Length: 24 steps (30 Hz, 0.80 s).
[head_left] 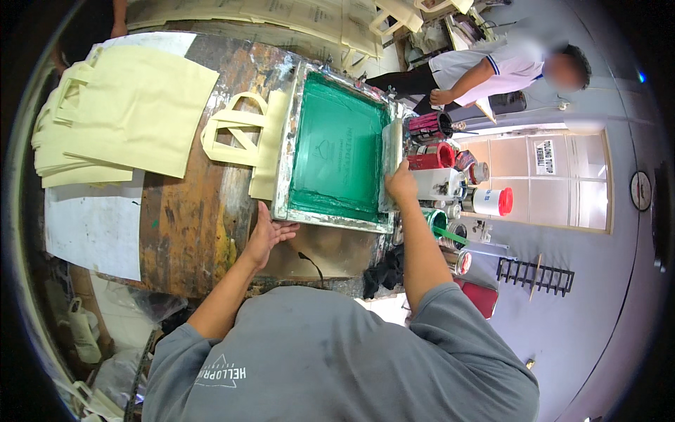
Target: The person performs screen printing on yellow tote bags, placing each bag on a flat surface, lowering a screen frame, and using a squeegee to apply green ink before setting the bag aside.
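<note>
A screen-printing frame (283, 200) lies flat on the worktable, its green mesh (330, 148) smeared with ink and showing a faint design. At its near left corner my left hand (266, 235) is open, fingers stretched out along the edge. My right hand (402, 184) is closed around the near end of a squeegee (394, 144), which stands along the frame's right side; its blade is hidden. Beneath the frame's left side lies a pale yellow tote bag (261, 158), with its handles sticking out to the left and the rest covered.
Stacked pale yellow tote bags (144, 105) cover the table's far left. Ink cans and jars (430, 155) crowd the right edge, with a green stick (450, 235) in one and a black cloth (385, 273) nearby. Another person (471, 74) stands beyond at the right; more bags (302, 21) lie behind.
</note>
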Motion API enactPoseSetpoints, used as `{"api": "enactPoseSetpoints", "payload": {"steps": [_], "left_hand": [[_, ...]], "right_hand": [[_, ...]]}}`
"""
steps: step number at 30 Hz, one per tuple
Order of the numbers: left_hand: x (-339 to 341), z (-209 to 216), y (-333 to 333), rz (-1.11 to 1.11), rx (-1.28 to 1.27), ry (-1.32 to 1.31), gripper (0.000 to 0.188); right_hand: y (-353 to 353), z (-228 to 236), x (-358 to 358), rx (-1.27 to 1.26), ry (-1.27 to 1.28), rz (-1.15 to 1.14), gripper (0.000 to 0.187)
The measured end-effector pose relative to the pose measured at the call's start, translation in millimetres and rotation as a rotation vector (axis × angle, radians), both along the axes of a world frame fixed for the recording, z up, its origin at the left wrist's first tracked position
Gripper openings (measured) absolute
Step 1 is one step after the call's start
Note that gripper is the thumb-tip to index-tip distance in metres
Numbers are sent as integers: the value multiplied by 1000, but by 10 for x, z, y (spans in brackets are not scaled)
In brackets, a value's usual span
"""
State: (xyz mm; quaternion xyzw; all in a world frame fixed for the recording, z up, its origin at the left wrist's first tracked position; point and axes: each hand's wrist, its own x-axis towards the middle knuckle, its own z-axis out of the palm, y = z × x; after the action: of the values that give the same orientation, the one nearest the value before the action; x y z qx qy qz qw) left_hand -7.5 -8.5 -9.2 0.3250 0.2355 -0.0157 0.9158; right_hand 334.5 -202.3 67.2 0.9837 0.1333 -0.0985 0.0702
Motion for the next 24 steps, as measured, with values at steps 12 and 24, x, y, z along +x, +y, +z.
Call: {"api": "enactPoseSetpoints", "payload": {"steps": [12,24], "left_hand": [[19,-26,-16,4,6,33,106],[112,175,-29,39,6,123,123]], "right_hand": [[-227,-104,-106,145,47,-25,61],[201,234,310,509,43,159,58]]}}
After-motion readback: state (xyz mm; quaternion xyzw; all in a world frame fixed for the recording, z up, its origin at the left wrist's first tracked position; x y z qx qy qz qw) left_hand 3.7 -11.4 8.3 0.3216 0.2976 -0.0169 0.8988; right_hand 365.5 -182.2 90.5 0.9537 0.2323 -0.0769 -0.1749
